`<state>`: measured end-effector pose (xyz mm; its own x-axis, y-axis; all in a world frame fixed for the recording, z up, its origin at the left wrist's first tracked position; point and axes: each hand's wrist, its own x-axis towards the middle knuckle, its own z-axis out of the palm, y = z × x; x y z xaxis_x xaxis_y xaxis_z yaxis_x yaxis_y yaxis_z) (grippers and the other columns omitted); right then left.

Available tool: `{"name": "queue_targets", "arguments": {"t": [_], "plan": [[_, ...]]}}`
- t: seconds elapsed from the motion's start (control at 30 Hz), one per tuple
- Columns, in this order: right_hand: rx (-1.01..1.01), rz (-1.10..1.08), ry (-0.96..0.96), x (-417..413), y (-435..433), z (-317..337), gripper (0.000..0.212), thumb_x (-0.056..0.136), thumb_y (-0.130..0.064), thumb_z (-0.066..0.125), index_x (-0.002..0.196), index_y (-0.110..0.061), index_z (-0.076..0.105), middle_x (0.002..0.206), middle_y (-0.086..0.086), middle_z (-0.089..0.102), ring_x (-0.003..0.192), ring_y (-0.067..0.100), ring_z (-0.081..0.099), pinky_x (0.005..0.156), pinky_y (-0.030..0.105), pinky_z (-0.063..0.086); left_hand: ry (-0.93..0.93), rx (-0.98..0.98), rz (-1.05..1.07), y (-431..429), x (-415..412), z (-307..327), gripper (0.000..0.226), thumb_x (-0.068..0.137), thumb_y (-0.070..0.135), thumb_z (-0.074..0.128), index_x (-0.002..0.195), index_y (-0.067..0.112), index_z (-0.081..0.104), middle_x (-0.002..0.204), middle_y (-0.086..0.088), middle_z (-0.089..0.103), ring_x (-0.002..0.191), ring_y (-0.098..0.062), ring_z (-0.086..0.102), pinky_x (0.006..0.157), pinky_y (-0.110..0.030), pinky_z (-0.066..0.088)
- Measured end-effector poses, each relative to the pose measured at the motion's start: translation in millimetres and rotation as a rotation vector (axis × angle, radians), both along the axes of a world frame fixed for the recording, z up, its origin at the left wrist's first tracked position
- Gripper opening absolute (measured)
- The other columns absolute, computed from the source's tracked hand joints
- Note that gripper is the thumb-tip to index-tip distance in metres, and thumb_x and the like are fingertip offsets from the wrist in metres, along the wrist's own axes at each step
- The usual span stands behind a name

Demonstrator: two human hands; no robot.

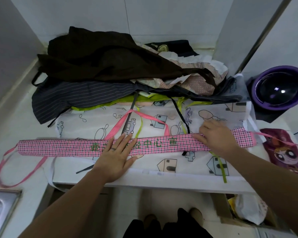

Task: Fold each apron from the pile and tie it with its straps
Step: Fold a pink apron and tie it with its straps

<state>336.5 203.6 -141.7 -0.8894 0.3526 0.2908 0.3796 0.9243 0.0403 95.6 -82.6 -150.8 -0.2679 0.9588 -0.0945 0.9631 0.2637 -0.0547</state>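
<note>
Pressing a long, narrow pink-checked apron [58, 146], left hand [116, 157] and right hand [217, 136] lie spread flat; a purple bowl [282, 68] holds a glossy dome [280, 90].

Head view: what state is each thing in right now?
pink checked apron: folded into a long narrow strip, not tied.
pink straps: loose, untied.
left hand: flat, pressing the strip's middle.
right hand: flat on the strip's right part.
apron pile: heaped, unfolded.
</note>
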Motion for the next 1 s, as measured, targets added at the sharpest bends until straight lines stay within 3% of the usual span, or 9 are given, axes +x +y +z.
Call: {"name": "queue_targets", "arguments": {"t": [0.1,0.2,0.37,0.5,0.6,0.67,0.77,0.87,1.0], "plan": [[-0.088,-0.004,-0.007,-10.1,-4.6,3.1,0.070,0.094,-0.062,0.013,0.068,-0.014,0.057,0.063,-0.002,0.052,0.059,0.021,0.052,0.065,0.035,0.046,0.008,-0.009,0.001,0.2,0.2,1.0,0.058,0.101,0.051,0.011,0.147,0.018,0.024,0.152,-0.006,0.031,0.140,-0.026,0.029,0.110,-0.044,0.013],[-0.210,-0.071,-0.246,-11.4,2.2,14.4,0.090,0.075,-0.077,-0.017,0.075,-0.019,0.051,0.057,-0.007,0.045,0.057,0.017,0.047,0.062,0.031,0.039,0.028,-0.007,-0.002,0.7,-0.2,0.4,0.058,0.102,0.051,0.012,0.147,0.017,0.023,0.152,-0.007,0.032,0.139,-0.027,0.031,0.110,-0.042,0.013],[-0.187,-0.195,-0.319,-3.1,2.5,9.3,0.050,0.093,-0.059,0.025,0.089,-0.019,0.055,0.065,-0.003,0.052,0.067,0.016,0.049,0.059,0.029,0.037,0.006,-0.024,0.000,1.3,0.4,0.4,0.058,0.101,0.052,0.011,0.148,0.019,0.021,0.153,-0.005,0.028,0.141,-0.027,0.027,0.111,-0.043,0.011],[-0.270,-0.218,-0.138,0.2,-4.1,7.6,0.042,0.093,-0.049,0.031,0.084,-0.017,0.056,0.075,0.000,0.058,0.074,0.021,0.054,0.072,0.035,0.044,-0.006,-0.054,-0.002,1.3,0.0,1.0,0.057,0.101,0.051,0.010,0.148,0.019,0.020,0.153,-0.006,0.029,0.141,-0.027,0.026,0.111,-0.043,0.011],[-0.154,-0.105,0.051,-10.6,-28.6,21.7,0.038,0.092,-0.040,0.037,0.098,-0.016,0.065,0.096,0.003,0.065,0.092,0.025,0.058,0.085,0.041,0.044,-0.065,-0.071,0.011,1.1,0.5,2.3,0.064,0.096,0.058,-0.003,0.149,0.023,0.010,0.157,-0.002,0.013,0.145,-0.024,0.008,0.114,-0.041,-0.001],[-0.184,0.092,0.034,-28.8,-64.5,29.8,0.035,0.091,-0.037,0.042,0.110,-0.019,0.065,0.109,-0.001,0.066,0.103,0.021,0.058,0.096,0.040,0.042,-0.096,-0.058,0.014,1.5,1.7,3.0,0.069,0.090,0.062,-0.014,0.148,0.026,0.001,0.158,0.002,0.000,0.146,-0.022,-0.005,0.114,-0.039,-0.010],[-0.209,0.332,-0.123,-56.4,-113.0,22.0,0.044,0.088,-0.028,0.045,0.130,-0.020,0.054,0.133,-0.002,0.056,0.124,0.016,0.049,0.109,0.040,0.029,-0.118,-0.076,0.014,3.2,1.0,7.1,0.074,0.080,0.064,-0.027,0.144,0.029,-0.015,0.155,0.006,-0.018,0.144,-0.018,-0.019,0.115,-0.037,-0.018],[-0.334,0.273,-0.220,-66.7,-121.6,2.7,0.059,0.083,-0.013,0.044,0.142,-0.013,0.041,0.149,0.003,0.039,0.139,0.019,0.033,0.114,0.040,0.002,-0.170,-0.092,0.031,8.4,1.4,14.0,0.078,0.077,0.066,-0.025,0.145,0.029,-0.016,0.157,0.007,-0.016,0.145,-0.016,-0.017,0.115,-0.037,-0.015],[-0.314,0.197,-0.165,-75.1,-118.5,-8.1,0.066,0.057,0.001,0.063,0.123,-0.008,0.062,0.127,0.007,0.062,0.114,0.023,0.061,0.098,0.048,0.045,-0.160,-0.068,0.102,23.0,8.9,25.6,0.081,0.081,0.056,-0.002,0.152,0.023,0.017,0.160,0.001,0.009,0.148,-0.017,0.005,0.117,-0.048,0.002]]}}
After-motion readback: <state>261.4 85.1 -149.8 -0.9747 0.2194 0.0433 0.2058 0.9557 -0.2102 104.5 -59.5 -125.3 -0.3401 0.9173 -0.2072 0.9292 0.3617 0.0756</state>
